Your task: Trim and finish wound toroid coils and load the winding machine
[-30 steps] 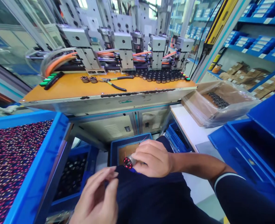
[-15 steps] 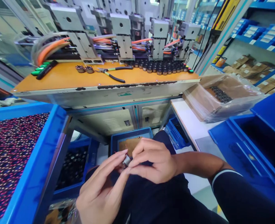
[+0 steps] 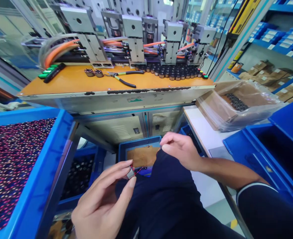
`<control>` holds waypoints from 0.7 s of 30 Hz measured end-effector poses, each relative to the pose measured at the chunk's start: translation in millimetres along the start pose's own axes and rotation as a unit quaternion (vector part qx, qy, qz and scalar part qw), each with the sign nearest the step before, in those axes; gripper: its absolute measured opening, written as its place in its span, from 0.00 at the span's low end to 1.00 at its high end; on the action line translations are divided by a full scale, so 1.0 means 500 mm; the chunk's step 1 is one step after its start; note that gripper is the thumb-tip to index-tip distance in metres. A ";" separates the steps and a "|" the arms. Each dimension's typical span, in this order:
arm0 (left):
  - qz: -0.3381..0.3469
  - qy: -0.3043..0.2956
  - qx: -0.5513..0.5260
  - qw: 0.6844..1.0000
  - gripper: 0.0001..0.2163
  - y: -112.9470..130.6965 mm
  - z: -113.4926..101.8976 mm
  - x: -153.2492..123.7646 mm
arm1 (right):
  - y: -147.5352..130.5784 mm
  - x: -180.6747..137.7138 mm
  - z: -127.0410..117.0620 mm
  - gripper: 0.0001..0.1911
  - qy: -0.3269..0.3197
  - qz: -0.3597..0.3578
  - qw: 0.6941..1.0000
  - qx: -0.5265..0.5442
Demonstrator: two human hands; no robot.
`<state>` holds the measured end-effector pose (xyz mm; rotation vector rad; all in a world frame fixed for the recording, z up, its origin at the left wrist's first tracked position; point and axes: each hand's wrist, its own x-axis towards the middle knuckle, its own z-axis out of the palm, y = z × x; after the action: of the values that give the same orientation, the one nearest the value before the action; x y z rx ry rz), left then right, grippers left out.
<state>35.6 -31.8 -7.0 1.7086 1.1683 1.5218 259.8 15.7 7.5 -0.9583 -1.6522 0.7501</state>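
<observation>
My left hand (image 3: pixel 106 196) is closed in a pinch above my lap, with thumb and fingertips around a small silver metal part (image 3: pixel 131 173). Thin red wires (image 3: pixel 138 171) stick out of its right side. To the right and further forward, my right hand (image 3: pixel 180 149) is raised above my knee, thumb and fingertips pressed together. A tiny thin bit shows at those fingertips, too small to name. Under and beyond the hands lies a blue tray (image 3: pixel 126 144) with brown board (image 3: pixel 141 156) inside and a few small dark bits.
On the orange bench (image 3: pixel 74 79) lie pliers (image 3: pixel 124 74), two metal rings (image 3: pixel 93 72) and rows of dark cylindrical parts (image 3: pixel 173 72). A blue bin (image 3: pixel 64 122) of red-and-black parts stands left. At right are a plastic-lined carton (image 3: pixel 211 113) and a blue box (image 3: pixel 251 132).
My right hand has moved away from the silver part, forward and to the right. My left hand still holds the part, whose red wires now show. The view has shifted slightly.
</observation>
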 end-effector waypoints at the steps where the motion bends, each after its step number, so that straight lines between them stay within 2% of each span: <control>1: 0.018 -0.004 0.011 1.000 0.15 0.000 -0.001 0.003 | -0.008 0.010 -0.012 0.09 0.004 -0.106 0.991 -0.079; 2: 0.037 -0.009 0.021 0.999 0.14 0.002 -0.001 0.005 | -0.016 0.021 -0.021 0.07 -0.007 -0.227 0.961 -0.161; 4: 0.063 -0.023 0.045 0.997 0.14 0.006 -0.001 0.010 | -0.033 0.043 -0.025 0.07 -0.035 -0.439 0.850 -0.288; 5: 0.071 -0.031 0.057 0.995 0.14 0.008 -0.001 0.010 | -0.039 0.053 -0.021 0.07 -0.048 -0.508 0.796 -0.326; 6: 0.076 -0.038 0.068 0.994 0.14 0.010 -0.001 0.010 | -0.043 0.061 -0.015 0.06 -0.059 -0.549 0.757 -0.350; 7: 0.079 -0.043 0.077 0.993 0.15 0.012 -0.002 0.009 | -0.045 0.066 -0.006 0.06 -0.070 -0.563 0.739 -0.364; 8: 0.080 -0.044 0.082 0.992 0.15 0.014 -0.004 0.008 | -0.046 0.070 0.002 0.07 -0.085 -0.552 0.742 -0.370; 9: 0.080 -0.043 0.082 0.992 0.15 0.014 -0.007 0.005 | -0.047 0.071 0.010 0.10 -0.111 -0.522 0.762 -0.367; 11: 0.077 -0.042 0.080 0.993 0.16 0.014 -0.013 0.001 | -0.050 0.069 0.022 0.14 -0.186 -0.411 0.837 -0.310; 13: 0.087 -0.041 0.082 0.992 0.16 0.012 -0.020 -0.002 | -0.058 0.063 0.028 0.15 -0.282 -0.237 0.912 -0.183; 14: 0.096 -0.041 0.084 0.991 0.16 0.011 -0.024 -0.002 | -0.062 0.062 0.029 0.14 -0.331 -0.137 0.927 -0.110; 16: 0.110 -0.041 0.089 0.989 0.15 0.010 -0.030 -0.001 | -0.067 0.063 0.029 0.13 -0.409 0.034 0.912 -0.001; 17: 0.110 -0.043 0.092 0.989 0.14 0.010 -0.032 0.001 | -0.066 0.068 0.028 0.14 -0.423 0.082 0.902 0.020; 18: 0.105 -0.048 0.095 0.989 0.14 0.010 -0.034 0.003 | -0.063 0.078 0.028 0.14 -0.416 0.095 0.904 0.018; 19: 0.098 -0.049 0.095 0.989 0.13 0.010 -0.035 0.005 | -0.058 0.093 0.029 0.14 -0.388 0.075 0.919 -0.002; 21: 0.090 -0.040 0.095 0.991 0.12 0.010 -0.035 0.010 | -0.041 0.145 0.030 0.11 -0.281 -0.030 0.955 -0.086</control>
<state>19.5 -32.2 3.0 2.0303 1.1765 1.4684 230.5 68.9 54.3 -0.8533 -2.2620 0.9042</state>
